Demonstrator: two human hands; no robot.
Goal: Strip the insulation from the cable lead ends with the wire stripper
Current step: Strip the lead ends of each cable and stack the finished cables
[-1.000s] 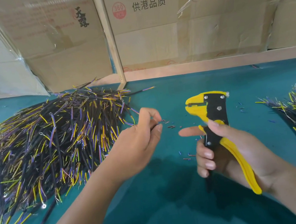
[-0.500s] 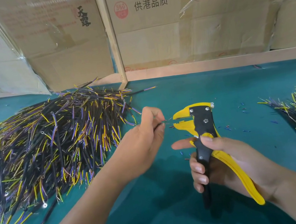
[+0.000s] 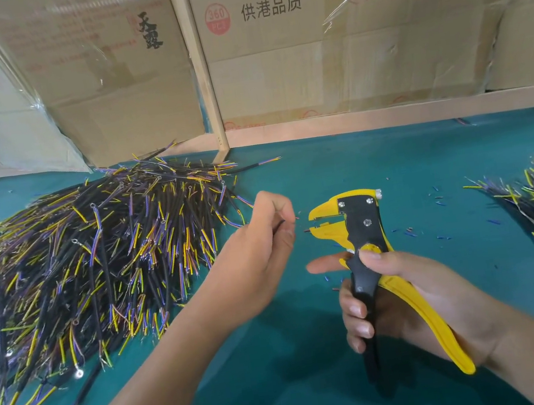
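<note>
Yellow-black wire stripper (image 3: 362,222) upright, jaws apart

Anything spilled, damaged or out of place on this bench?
Only working debris: small insulation offcuts lie scattered on the green table around the wire stripper. One ring-terminal lead sticks out of the large cable pile. Nothing looks damaged.

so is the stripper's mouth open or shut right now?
Open: a gap shows between the yellow tips of the wire stripper, and its handles in the right hand are spread.
</note>
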